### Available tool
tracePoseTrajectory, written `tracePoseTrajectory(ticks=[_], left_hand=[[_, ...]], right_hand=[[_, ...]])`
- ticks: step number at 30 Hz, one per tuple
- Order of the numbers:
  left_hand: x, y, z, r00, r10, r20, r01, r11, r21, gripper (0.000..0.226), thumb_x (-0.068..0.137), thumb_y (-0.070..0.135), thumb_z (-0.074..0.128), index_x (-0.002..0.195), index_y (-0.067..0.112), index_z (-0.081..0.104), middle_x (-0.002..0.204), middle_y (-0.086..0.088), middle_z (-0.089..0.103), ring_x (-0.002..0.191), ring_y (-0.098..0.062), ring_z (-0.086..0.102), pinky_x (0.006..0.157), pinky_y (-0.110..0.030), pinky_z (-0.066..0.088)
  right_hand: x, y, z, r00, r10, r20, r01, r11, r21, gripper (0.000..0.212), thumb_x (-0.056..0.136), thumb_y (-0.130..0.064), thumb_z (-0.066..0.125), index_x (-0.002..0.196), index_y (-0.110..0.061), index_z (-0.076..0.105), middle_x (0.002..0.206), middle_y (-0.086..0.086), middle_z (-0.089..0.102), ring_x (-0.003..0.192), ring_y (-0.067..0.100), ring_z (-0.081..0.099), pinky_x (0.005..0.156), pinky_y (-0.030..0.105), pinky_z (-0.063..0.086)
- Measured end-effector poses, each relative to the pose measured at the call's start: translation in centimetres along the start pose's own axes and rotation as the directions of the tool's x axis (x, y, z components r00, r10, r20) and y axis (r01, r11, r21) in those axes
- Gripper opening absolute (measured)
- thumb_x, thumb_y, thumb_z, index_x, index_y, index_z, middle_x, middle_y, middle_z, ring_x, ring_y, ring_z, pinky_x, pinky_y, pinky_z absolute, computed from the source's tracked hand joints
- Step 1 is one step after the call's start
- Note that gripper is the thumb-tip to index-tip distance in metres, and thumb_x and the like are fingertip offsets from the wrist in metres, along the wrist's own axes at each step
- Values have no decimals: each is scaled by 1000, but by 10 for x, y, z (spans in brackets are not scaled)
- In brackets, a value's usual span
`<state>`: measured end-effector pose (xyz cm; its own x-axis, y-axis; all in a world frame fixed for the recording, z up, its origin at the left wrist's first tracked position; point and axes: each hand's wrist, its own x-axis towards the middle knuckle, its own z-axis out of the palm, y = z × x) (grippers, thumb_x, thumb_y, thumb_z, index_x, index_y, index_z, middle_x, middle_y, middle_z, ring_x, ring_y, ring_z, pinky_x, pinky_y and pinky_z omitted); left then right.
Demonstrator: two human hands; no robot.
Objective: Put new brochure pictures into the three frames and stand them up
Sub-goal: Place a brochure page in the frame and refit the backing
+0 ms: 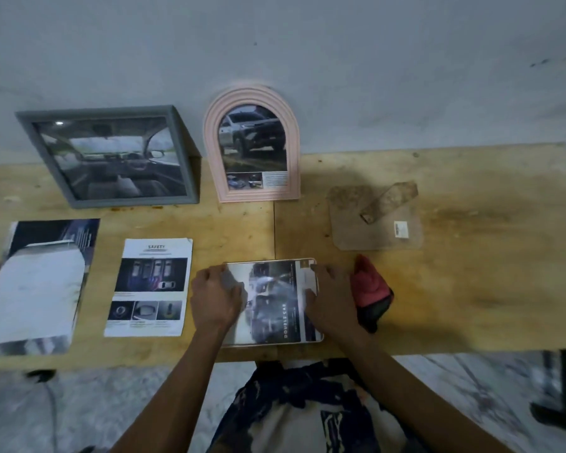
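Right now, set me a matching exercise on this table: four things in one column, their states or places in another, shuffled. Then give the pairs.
Things:
1. grey frame
2. pink arched frame
3. white frame
4. backing board

States:
A. lying flat under both hands
B. standing, shows a car interior
C. lying loose at the right, stand flap up
D. standing, shows a pickup truck

Pairs: 1-B, 2-D, 3-A, 4-C

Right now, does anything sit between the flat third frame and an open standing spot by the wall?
Yes: the brown frame backing board lies flat between the white-edged frame under both hands and the bare wall-side table.
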<state>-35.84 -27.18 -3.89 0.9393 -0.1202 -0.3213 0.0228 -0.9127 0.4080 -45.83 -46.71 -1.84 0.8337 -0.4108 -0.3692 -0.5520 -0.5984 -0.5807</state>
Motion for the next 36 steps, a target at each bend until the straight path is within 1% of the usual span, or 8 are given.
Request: tracePoseTrajectory(ticks=[3, 5, 11, 18, 25, 29, 33, 36], left_hand=[[-1, -16, 1, 997, 42, 57, -48, 993, 109, 54, 85, 37, 71, 129, 12, 55, 127, -16, 54, 117, -36, 49, 94, -45, 48], [-1, -21, 2, 994, 72, 86, -86, 983, 163, 58, 85, 42, 70, 131, 14, 50, 129, -13, 54, 118, -34, 49, 94, -46, 50], [1, -29, 0, 989, 93, 114, -108, 986, 128, 61, 86, 45, 69, 133, 18, 43, 140, -13, 44, 124, -33, 45, 95, -45, 48], [4, -30, -6, 973, 166, 158, -202, 949, 243, 58, 87, 44, 67, 134, 20, 41, 141, -9, 37, 128, -32, 38, 96, -49, 44], [6, -19, -12, 985, 87, 148, -101, 991, 84, 48, 85, 34, 67, 126, 11, 59, 143, -10, 37, 131, -32, 34, 100, -48, 43], [-2, -14, -16, 996, 58, 70, -55, 997, -47, 48, 82, 33, 72, 124, 12, 61, 136, -5, 43, 126, -26, 38, 99, -43, 43], [-15, -14, -22, 998, 36, 53, -22, 970, -244, 52, 82, 26, 77, 125, 16, 49, 108, -6, 64, 94, -25, 61, 79, -34, 51], [-30, -17, -25, 998, -38, 57, 58, 918, -394, 50, 88, 16, 73, 128, 10, 43, 80, 0, 59, 69, -13, 56, 59, -16, 38]], right_hand=[[-18, -9, 15, 996, 24, 90, -27, 999, 28, 56, 94, -21, 54, 147, -18, 34, 148, 7, 32, 136, 24, 26, 112, 32, 21], [-27, -13, 23, 990, 41, 136, -32, 997, -64, 60, 97, -26, 50, 151, -16, 25, 157, 9, 18, 143, 26, 16, 117, 36, 16], [-34, -17, 48, 985, 133, 106, -108, 971, -214, 66, 94, -21, 54, 151, -20, 22, 162, 5, 0, 140, 29, 18, 105, 40, 38], [-29, -16, 59, 977, 179, 117, -141, 951, -276, 85, 81, -7, 66, 150, -20, 19, 162, 4, -7, 143, 30, 16, 105, 47, 43], [-24, -6, 65, 980, 161, 116, -117, 941, -319, 78, 83, -10, 66, 146, -22, 23, 162, 4, 3, 145, 26, 13, 106, 43, 42], [-25, -5, 64, 987, 75, 140, -10, 909, -418, 67, 96, -16, 52, 153, -8, 17, 160, 11, 10, 149, 34, -1, 120, 43, 17], [-26, -6, 61, 983, 128, 129, -91, 962, -255, 76, 93, -15, 59, 153, -11, 13, 162, 12, -3, 149, 34, 1, 118, 49, 22], [-25, -1, 61, 987, 90, 132, -59, 973, -223, 80, 88, -20, 65, 151, -12, 16, 163, 15, 0, 149, 33, 2, 116, 52, 26]])
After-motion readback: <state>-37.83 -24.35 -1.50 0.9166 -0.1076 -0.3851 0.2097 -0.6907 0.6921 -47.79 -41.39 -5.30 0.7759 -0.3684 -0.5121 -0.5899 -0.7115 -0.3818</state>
